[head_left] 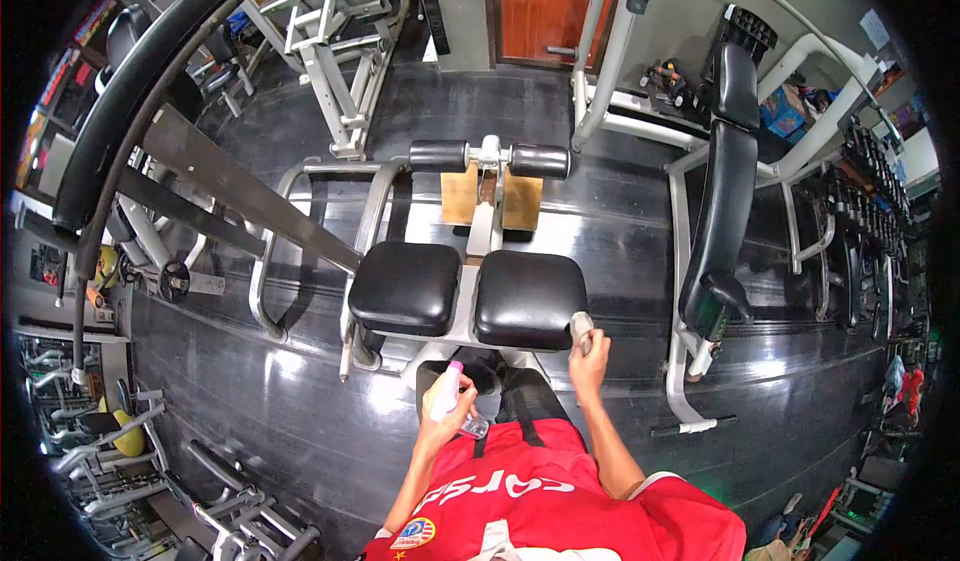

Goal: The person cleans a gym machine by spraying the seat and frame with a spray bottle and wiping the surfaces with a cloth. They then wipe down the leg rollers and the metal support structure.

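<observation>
My left hand [446, 401] is closed around a bottle [475, 427] with a clear lower end and a pink-and-white top, apparently a spray bottle. It is in front of my lap, just short of the bench seat. My right hand [590, 361] grips a small pale grey-white piece, which looks like a folded cloth [582, 329]. That piece meets the right edge of the right black seat pad [531, 299]. Beside it lies the matching left pad [405, 287], with neither hand on it.
Black foam rollers [439, 156] cross the machine's far end above a wooden block [522, 203]. A tall padded bench [722, 226] stands at right, near dumbbell racks [870, 196]. A long grey machine arm [240, 186] slopes in from the left.
</observation>
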